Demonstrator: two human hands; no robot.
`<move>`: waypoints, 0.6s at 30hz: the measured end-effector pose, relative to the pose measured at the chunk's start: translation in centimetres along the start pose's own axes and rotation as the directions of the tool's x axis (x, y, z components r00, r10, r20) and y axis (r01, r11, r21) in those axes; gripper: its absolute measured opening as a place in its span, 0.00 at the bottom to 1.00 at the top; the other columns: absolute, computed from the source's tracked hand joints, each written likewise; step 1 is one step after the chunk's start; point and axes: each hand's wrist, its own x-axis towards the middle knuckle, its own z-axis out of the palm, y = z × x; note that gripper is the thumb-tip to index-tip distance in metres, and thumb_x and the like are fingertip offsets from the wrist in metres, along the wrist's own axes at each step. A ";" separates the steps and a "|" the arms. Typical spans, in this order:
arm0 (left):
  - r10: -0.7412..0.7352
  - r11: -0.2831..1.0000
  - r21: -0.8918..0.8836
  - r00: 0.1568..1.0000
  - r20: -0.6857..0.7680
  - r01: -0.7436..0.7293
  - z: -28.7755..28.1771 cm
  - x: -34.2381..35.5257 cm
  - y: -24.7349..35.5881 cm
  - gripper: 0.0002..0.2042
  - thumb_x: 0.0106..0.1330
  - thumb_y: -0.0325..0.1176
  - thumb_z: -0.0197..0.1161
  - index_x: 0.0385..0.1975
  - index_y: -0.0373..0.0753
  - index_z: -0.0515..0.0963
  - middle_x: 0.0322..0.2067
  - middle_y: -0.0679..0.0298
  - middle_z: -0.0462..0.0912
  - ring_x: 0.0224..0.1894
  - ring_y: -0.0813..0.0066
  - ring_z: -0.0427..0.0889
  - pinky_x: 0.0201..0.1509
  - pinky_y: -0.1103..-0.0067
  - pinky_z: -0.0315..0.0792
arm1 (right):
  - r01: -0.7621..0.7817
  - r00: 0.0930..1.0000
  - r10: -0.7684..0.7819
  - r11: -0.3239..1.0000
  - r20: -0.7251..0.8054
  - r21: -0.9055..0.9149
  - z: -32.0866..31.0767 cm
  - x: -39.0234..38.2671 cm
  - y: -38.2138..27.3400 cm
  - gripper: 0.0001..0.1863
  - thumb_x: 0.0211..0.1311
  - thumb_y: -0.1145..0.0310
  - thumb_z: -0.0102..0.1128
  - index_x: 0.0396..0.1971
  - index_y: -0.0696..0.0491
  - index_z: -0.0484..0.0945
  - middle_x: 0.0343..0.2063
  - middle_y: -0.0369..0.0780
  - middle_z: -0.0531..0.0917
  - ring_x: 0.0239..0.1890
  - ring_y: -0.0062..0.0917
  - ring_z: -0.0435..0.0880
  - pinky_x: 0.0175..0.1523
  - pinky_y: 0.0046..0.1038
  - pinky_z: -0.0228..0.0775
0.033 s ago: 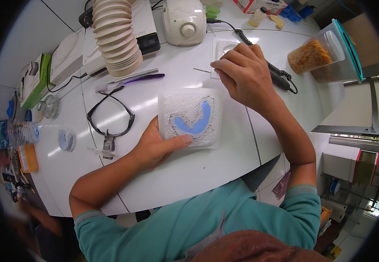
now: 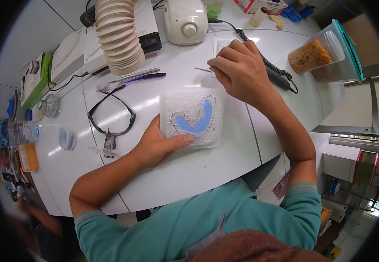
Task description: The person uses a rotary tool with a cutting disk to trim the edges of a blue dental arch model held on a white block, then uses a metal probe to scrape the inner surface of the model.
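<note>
My left hand (image 2: 163, 148) grips a white square tray (image 2: 220, 126), its thumb on the near edge. A bumpy white sheet fills the tray, with a blue horseshoe-shaped piece (image 2: 193, 127) on it inside dark outline marks. My right hand (image 2: 237, 70) is bent with fingers curled together over a second flat white square (image 2: 218, 46), mostly covered by the hand. What its fingertips pinch, if anything, is hidden. A thin metal rod (image 2: 201, 69) shows beside those fingertips. Behind the wrist a black handpiece (image 2: 279, 79) lies on its coiled cord.
Dark-framed glasses (image 2: 132, 122), a purple-handled brush (image 2: 143, 76) and a metal instrument lie left of the tray. Beyond stand a ribbed suction hose (image 2: 119, 39) and a white control box (image 2: 185, 22). A jar of orange-brown granules (image 2: 311, 56) sits at right. Another person's arm shows lower left.
The view has shifted very slightly. My right hand has edged a little up and left; my left hand keeps its hold on the white tray.
</note>
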 end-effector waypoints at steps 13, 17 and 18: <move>0.125 0.984 -0.129 0.992 0.020 -0.122 0.1 -0.2 0.2 0.33 0.72 0.23 0.72 0.75 0.33 0.66 0.67 0.53 0.81 0.70 0.60 0.81 0.79 0.58 0.73 | -0.077 0.951 0.044 0.992 0.307 0.097 2.5 2.4 0.5 0.06 0.64 0.66 0.77 0.39 0.45 0.96 0.37 0.33 0.92 0.49 0.28 0.84 0.59 0.36 0.67; 0.158 0.983 -0.102 0.986 0.047 -0.152 0.3 -0.2 0.1 0.32 0.72 0.23 0.72 0.75 0.33 0.68 0.67 0.53 0.81 0.70 0.61 0.81 0.79 0.59 0.73 | -0.191 0.946 0.156 0.976 0.284 0.100 3.6 1.5 -0.6 0.04 0.58 0.72 0.74 0.32 0.46 0.92 0.34 0.33 0.88 0.49 0.29 0.82 0.60 0.37 0.65; 0.161 0.982 -0.104 0.986 0.038 -0.156 0.3 -0.1 0.2 0.32 0.72 0.23 0.72 0.74 0.33 0.68 0.66 0.53 0.81 0.70 0.61 0.82 0.79 0.59 0.73 | -0.193 0.946 0.159 0.976 0.283 0.097 3.7 1.4 -0.7 0.04 0.58 0.72 0.74 0.32 0.46 0.92 0.34 0.33 0.88 0.49 0.29 0.82 0.60 0.37 0.65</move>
